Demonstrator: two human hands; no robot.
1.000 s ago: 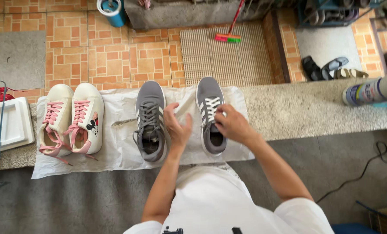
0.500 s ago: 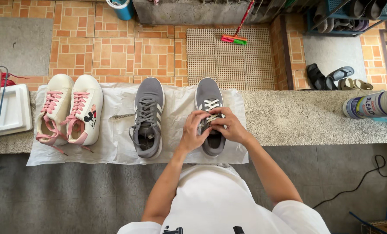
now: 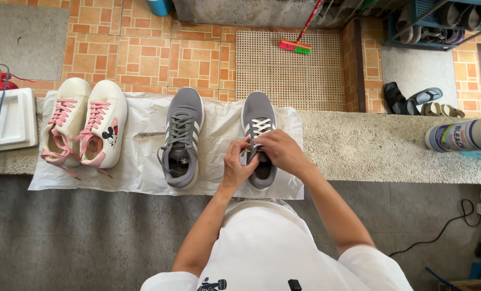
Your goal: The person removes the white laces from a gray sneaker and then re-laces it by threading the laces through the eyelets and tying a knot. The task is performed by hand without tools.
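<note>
Left hand (image 3: 239,164) curled, fingertips pinching the white lace (image 3: 260,127) of the right-side grey sneaker (image 3: 257,110); right hand (image 3: 281,151) likewise closed on that lace; on white paper (image 3: 143,161) atop the stone surface (image 3: 380,145), beside its grey mate (image 3: 182,134).

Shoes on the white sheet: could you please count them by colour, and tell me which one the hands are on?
Grey shoes: 2, one with grey laces and one with white laces, which the left hand and right hand both touch.
White shoes with pink laces: 2.
Total: 4, all on the white sheet.
</note>
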